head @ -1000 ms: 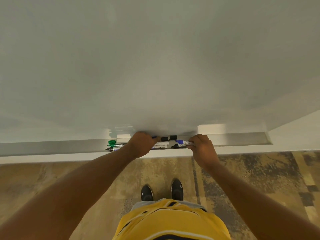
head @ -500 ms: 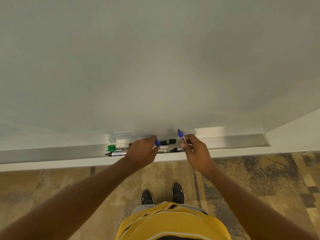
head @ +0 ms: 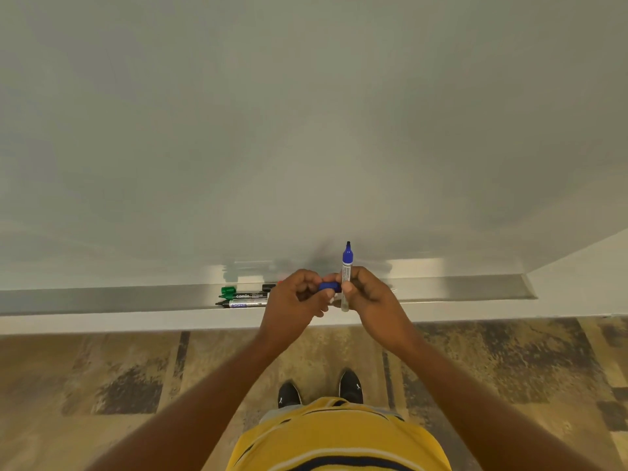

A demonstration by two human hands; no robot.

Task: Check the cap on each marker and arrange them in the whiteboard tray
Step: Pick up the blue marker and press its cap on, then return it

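My right hand (head: 365,294) holds a blue marker (head: 346,266) upright in front of the whiteboard, its dark tip bare and pointing up. My left hand (head: 295,300) pinches the blue cap (head: 329,286) just left of the marker's barrel, apart from the tip. The metal tray (head: 458,287) runs along the board's lower edge. On it, left of my hands, lie a green-capped marker (head: 228,290), a black marker (head: 249,296) and another marker with a white label (head: 243,304). My hands hide whatever lies on the tray behind them.
The whiteboard (head: 306,130) fills the upper view, and a white wall (head: 584,273) stands at the right beyond the tray's end. Below are the patterned floor (head: 136,385), my black shoes (head: 289,394) and a yellow shirt.
The blue marker went from lying at the tray to standing upright in my right hand. Its cap came off into my left hand. Both hands rose slightly off the tray.
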